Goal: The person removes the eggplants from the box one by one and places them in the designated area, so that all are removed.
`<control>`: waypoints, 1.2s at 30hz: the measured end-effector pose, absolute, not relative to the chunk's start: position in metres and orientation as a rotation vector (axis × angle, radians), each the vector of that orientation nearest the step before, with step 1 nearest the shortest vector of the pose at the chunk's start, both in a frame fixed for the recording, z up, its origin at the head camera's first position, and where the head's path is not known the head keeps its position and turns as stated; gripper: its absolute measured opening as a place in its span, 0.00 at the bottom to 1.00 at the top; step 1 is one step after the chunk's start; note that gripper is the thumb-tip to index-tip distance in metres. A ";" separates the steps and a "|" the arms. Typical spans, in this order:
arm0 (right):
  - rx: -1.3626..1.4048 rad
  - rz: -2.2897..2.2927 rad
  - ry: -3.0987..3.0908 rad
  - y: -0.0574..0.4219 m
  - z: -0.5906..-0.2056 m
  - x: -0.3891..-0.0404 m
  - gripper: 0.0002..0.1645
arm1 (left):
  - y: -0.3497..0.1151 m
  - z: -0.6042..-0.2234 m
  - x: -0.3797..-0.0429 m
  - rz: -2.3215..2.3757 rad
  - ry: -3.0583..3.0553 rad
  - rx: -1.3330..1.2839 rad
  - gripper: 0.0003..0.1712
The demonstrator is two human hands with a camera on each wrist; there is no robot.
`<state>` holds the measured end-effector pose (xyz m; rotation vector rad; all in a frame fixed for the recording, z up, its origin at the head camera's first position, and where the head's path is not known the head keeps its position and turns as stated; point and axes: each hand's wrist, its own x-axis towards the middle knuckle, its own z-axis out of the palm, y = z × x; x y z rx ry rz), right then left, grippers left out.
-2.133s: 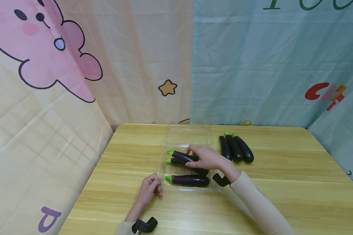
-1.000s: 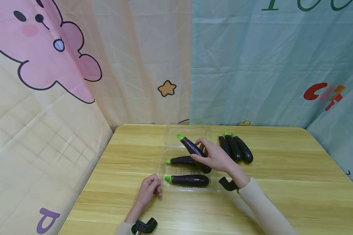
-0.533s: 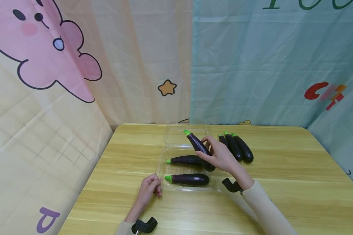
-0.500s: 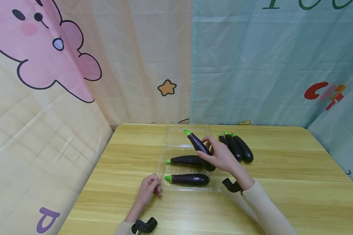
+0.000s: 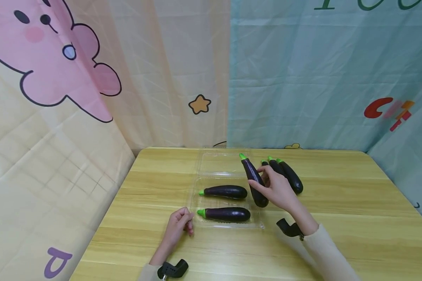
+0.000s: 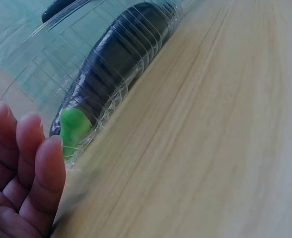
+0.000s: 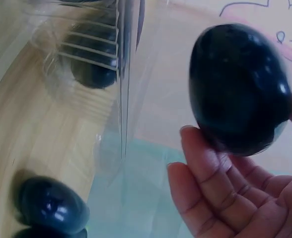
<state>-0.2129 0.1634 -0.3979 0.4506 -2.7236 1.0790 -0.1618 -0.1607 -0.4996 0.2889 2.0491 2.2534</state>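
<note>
My right hand (image 5: 276, 187) grips an eggplant (image 5: 254, 181) between thumb and fingers. It is held over the right side of a clear plastic clamshell box (image 5: 258, 218), green stem end pointing away. In the right wrist view the held eggplant's round dark end (image 7: 240, 89) shows, apart from the box. Two more eggplants lie crosswise inside, one (image 5: 225, 191) farther back and one (image 5: 225, 214) along the front. My left hand (image 5: 178, 224) stays at the box's left edge, its thumb and forefinger pinching the rim; the left wrist view shows its other fingers (image 6: 29, 168) curled beside the box.
Three eggplants (image 5: 291, 175) lie side by side on the wooden table (image 5: 337, 218), right of the box; my right hand partly hides them. The box's lid (image 5: 219, 163) lies folded open toward the back. Printed curtains (image 5: 285, 78) hang behind the table.
My right hand has lifted the eggplant off the one at the back of the box, carried it rightward and turned its stem end away from me. My left hand has stayed put.
</note>
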 end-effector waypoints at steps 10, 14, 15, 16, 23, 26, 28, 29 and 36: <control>0.358 0.956 -2.800 0.181 -0.403 -0.205 0.34 | -0.160 -0.500 -0.161 2.250 2.041 0.255 0.19; 0.321 0.938 -2.840 0.188 -0.404 -0.200 0.32 | -0.160 -0.500 -0.160 2.252 2.034 0.246 0.19; 0.313 0.940 -2.852 0.190 -0.404 -0.199 0.32 | -0.160 -0.500 -0.160 2.252 2.033 0.245 0.19; 0.304 0.945 -2.867 0.191 -0.404 -0.198 0.31 | -0.160 -0.501 -0.160 2.254 2.032 0.244 0.19; 0.235 0.956 -2.987 0.199 -0.411 -0.191 0.29 | -0.160 -0.501 -0.161 2.267 2.034 0.267 0.19; 0.210 0.949 -3.018 0.201 -0.416 -0.188 0.29 | -0.160 -0.500 -0.161 2.268 2.034 0.273 0.19; 0.198 0.945 -3.031 0.202 -0.420 -0.186 0.29 | -0.160 -0.499 -0.161 2.269 2.033 0.272 0.19; 0.192 0.939 -3.037 0.203 -0.422 -0.184 0.28 | -0.160 -0.499 -0.161 2.270 2.033 0.271 0.19; 0.162 0.898 -3.072 0.206 -0.427 -0.176 0.27 | -0.160 -0.499 -0.162 2.267 2.037 0.275 0.19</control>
